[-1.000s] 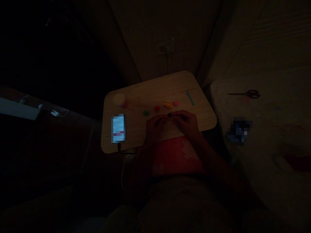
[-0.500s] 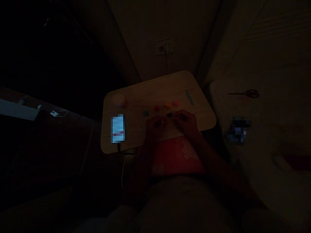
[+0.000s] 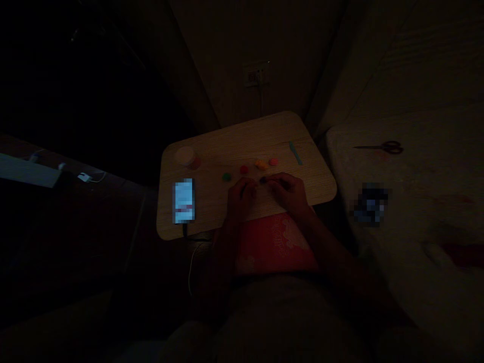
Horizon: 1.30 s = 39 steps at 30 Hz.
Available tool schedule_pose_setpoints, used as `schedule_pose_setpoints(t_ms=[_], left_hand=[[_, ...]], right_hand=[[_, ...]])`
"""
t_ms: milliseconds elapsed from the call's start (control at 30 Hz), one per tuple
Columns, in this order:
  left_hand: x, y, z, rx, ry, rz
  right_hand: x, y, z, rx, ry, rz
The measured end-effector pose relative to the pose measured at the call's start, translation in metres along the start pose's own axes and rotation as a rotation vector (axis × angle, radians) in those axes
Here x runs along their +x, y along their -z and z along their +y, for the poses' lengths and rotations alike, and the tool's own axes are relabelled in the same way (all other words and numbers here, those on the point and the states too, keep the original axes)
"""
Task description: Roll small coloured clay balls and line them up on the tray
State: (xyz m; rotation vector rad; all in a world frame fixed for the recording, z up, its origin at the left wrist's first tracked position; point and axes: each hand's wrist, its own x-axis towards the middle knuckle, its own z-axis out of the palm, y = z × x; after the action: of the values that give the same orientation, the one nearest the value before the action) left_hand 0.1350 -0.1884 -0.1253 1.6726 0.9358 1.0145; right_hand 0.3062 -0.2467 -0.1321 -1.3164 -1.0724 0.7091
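The light is very dim. My left hand [image 3: 242, 195] is over the near part of a small wooden table [image 3: 212, 201], fingers curled together; anything in them is too dark to make out. Opposite it, my right hand [image 3: 289, 189] has its thumb and index finger closed at a small black lump [image 3: 263, 179] that looks like modelling clay. Just beyond the hands lie a green lump [image 3: 226, 177], a red lump [image 3: 244, 170], a yellow-orange lump [image 3: 260, 164] and a pink lump [image 3: 273, 162]. A flat teal tool [image 3: 295, 153] rests farther right.
A lidded tub [image 3: 187, 157] stands at the table's back left, with a lit phone [image 3: 183, 200] and its cable in front. A red patterned cloth [image 3: 276, 244] covers my lap area. Scissors [image 3: 391, 147] and a blurred-out object [image 3: 370, 204] lie on the pale surface at right.
My fingers have shifted slightly: the right fingertips now meet the black lump, and the left fingers are drawn in more. The picture is a little brighter and sharper.
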Motion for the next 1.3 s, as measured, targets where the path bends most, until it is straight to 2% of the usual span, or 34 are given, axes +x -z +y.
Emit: schedule_pose_setpoints(t_ms=[200, 400, 533, 833, 1067, 1300], left_hand=[[0.003, 0.000, 0.004, 0.050, -0.046, 0.005], [0.002, 0.000, 0.002, 0.040, -0.041, -0.003], [0.002, 0.000, 0.000, 0.061, -0.043, -0.026], [0.002, 0.001, 0.005, 0.069, -0.029, -0.064], [0.001, -0.001, 0.002, 0.092, 0.000, -0.018], [0.001, 0.001, 0.005, 0.110, -0.054, -0.043]], right_hand=[[0.001, 0.003, 0.000, -0.026, 0.105, -0.015], [0.001, 0.000, 0.009, 0.013, 0.022, 0.055], [0.000, -0.002, 0.007, 0.083, -0.023, 0.035], [-0.001, -0.003, 0.001, 0.084, -0.047, 0.039], [-0.001, 0.000, 0.001, 0.000, 0.032, 0.096], [-0.001, 0.000, 0.005, -0.012, 0.072, 0.064]])
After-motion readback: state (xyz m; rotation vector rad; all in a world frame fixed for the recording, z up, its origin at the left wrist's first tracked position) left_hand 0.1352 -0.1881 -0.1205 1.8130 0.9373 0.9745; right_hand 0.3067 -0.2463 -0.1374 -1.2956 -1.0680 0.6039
